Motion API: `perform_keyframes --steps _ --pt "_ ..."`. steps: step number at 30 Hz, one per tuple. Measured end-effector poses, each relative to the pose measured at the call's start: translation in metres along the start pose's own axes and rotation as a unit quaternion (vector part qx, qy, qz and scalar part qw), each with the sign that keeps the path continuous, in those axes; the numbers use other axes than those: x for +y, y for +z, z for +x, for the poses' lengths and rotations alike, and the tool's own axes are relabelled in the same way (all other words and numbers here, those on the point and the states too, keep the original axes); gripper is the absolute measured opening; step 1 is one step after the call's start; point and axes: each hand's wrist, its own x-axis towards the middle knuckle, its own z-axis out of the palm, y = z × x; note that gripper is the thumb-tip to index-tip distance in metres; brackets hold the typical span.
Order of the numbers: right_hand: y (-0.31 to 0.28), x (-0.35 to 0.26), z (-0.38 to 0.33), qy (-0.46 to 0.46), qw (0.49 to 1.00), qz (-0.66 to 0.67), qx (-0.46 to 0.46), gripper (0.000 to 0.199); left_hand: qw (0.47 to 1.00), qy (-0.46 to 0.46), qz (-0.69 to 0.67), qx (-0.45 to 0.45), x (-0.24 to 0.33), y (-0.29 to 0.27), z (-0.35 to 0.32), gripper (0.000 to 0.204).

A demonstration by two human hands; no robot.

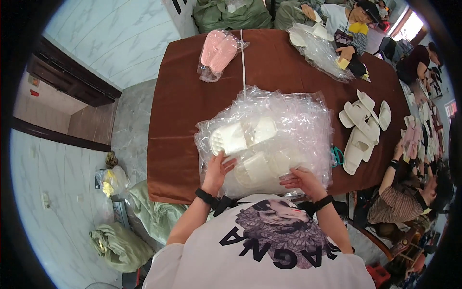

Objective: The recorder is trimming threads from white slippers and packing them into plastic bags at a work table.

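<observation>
A thick pile of clear plastic bags (308, 120) lies in front of me on the brown-covered table. One white slide slipper (228, 138) rests on the pile, sole end toward the left. A second pale slipper (253, 167) lies nearer to me and looks hazy; whether it is inside a bag I cannot tell. My left hand (219, 169) is open at the near left side of the slippers, its fingertips close to the first one. My right hand (302, 180) is open over the pile's near right part, fingers pointing left, beside the second slipper.
Loose white slippers (362, 129) are heaped on the right, with teal-handled scissors (337, 156) beside the bags. Bagged pink slippers (220, 52) lie at the far left. Across the table (175, 111), a person (353, 29) handles bagged slippers (320, 50). Green sacks (120, 245) stand at lower left.
</observation>
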Motion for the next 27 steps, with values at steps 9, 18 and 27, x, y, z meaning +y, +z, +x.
perform_keyframes --steps 9,18,27 --pt "0.000 0.011 0.015 0.007 0.998 0.055 -0.038 0.032 0.994 0.043 0.102 0.010 -0.025 -0.004 -0.010 0.027" --pt "0.003 0.014 0.016 0.016 0.997 0.027 -0.072 0.039 0.988 0.018 0.149 -0.030 -0.024 -0.003 -0.022 0.048" --pt "-0.010 0.015 0.018 0.014 1.000 0.013 -0.020 0.037 0.988 -0.011 0.151 -0.005 -0.016 -0.006 -0.022 0.044"
